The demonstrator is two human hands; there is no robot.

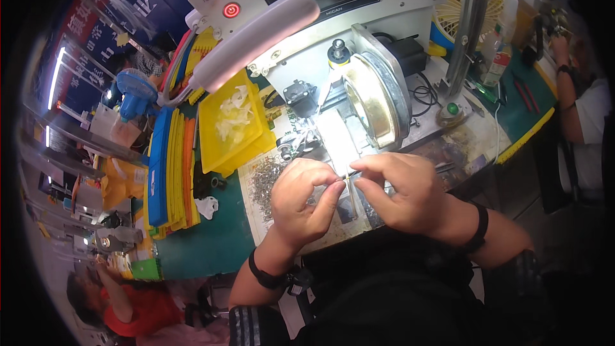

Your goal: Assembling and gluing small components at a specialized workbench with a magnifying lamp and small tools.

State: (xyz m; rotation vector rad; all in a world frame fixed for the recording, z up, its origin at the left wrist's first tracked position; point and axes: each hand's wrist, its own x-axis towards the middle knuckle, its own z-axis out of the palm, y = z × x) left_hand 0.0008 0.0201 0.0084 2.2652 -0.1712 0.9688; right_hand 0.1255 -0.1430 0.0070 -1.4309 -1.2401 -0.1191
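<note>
My left hand (304,200) is closed in a pinch, thumb and forefinger together on a tiny thin yellowish piece (346,179). Facing it, my right hand (403,191) has its thumb and forefinger curled toward the same spot; what lies at those tips is too small to make out. Both hands are over the front of the worktable, just before a lit white machine (416,22). A round metal ring-shaped part (373,106) of the machine stands beyond my fingers. Small loose metal bits (264,186) are scattered beside my left hand.
A yellow tray (206,154) with crumpled white material stands left, beside stacked blue, yellow and orange trays (168,166). A lamp (262,38) arches above. At right are red-handled pliers (526,95), a bottle (497,67) and a yellow fan (467,9). Other people sit at both sides.
</note>
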